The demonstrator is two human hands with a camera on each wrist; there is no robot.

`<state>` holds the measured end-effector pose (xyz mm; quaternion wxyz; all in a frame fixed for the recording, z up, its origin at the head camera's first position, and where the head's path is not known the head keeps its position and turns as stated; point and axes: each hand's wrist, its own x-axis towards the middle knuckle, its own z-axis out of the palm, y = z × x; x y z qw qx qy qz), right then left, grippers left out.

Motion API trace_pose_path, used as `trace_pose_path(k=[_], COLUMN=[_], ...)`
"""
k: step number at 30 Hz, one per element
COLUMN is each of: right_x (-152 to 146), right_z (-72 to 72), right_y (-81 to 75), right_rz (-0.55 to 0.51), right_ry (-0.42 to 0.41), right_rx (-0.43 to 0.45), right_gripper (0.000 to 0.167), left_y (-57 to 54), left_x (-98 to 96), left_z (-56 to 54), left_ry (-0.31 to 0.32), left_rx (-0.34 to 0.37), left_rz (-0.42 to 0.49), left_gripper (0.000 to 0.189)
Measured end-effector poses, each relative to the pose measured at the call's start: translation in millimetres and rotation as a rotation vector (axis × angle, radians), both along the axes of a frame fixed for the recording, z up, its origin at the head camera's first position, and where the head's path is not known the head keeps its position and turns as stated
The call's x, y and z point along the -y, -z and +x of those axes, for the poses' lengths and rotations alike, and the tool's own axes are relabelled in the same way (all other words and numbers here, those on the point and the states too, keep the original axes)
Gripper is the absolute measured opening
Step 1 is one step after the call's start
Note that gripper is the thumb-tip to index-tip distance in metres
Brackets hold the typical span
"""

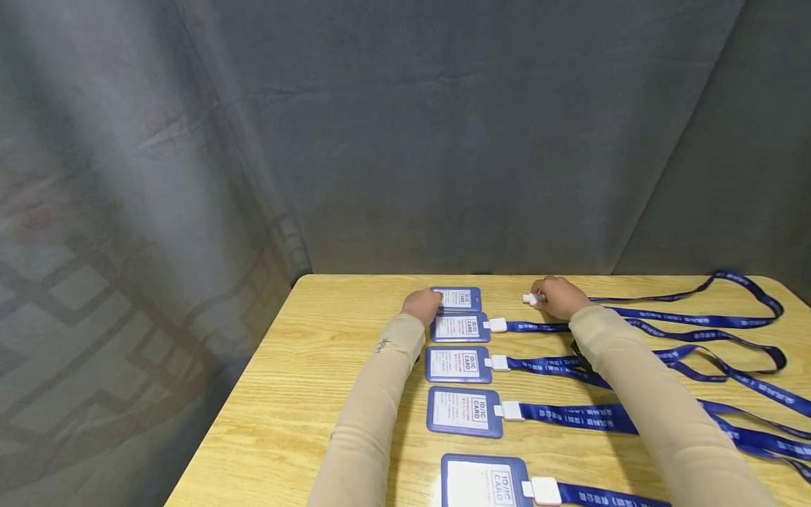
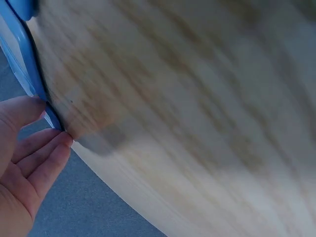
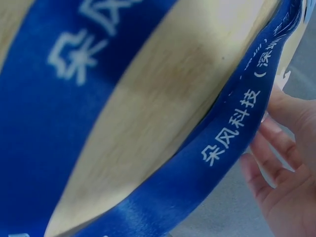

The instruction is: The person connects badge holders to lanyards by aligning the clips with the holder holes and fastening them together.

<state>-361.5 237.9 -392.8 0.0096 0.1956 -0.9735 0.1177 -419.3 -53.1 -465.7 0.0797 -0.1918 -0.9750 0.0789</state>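
Note:
At the far end of a column of blue ID card holders, my left hand [image 1: 422,305] pinches the left edge of the farthest card holder [image 1: 465,299]. The left wrist view shows thumb and fingers on the blue rim [image 2: 30,59] of that holder. To the right, my right hand [image 1: 560,297] grips the white clip [image 1: 531,299] of a blue lanyard [image 1: 697,316], apart from the far holder. White lettering runs along the lanyard strap [image 3: 232,128] in the right wrist view; the clip is mostly hidden there behind the strap.
Nearer me lie several card holders, such as one [image 1: 465,412] joined by a white clip [image 1: 512,411] to its lanyard [image 1: 570,416]. Their straps stretch rightward over the wooden table [image 1: 304,366], beneath my right forearm. A grey curtain [image 1: 456,141] hangs behind the far edge.

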Motion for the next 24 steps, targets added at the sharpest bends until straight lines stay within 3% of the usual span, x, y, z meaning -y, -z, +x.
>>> trace_pose_path(k=[3, 5, 14, 24], right_x=[0.9, 1.9, 8.9, 17.7], right_z=[-1.2, -1.7, -1.2, 1.4], right_y=[-0.4, -1.7, -5.9, -9.3], right_rz=[0.000, 0.002, 0.018, 0.019], right_ry=[-0.002, 0.004, -0.032, -0.017], right_rx=[0.002, 0.015, 0.022, 0.023], right_gripper=[0.024, 0.024, 0.024, 0.025], left_y=[-45.4, -75.7, -76.0, -78.8], left_x=[-8.6, -13.6, -18.1, -17.8], left_z=[39.1, 67.3, 67.3, 69.0], left_ry=[-0.040, -0.045, -0.063, -0.078], left_rx=[0.082, 0.098, 0.131, 0.173], left_rz=[-0.031, -0.047, -0.088, 0.042], left_gripper=[0.010, 0.012, 0.016, 0.015])
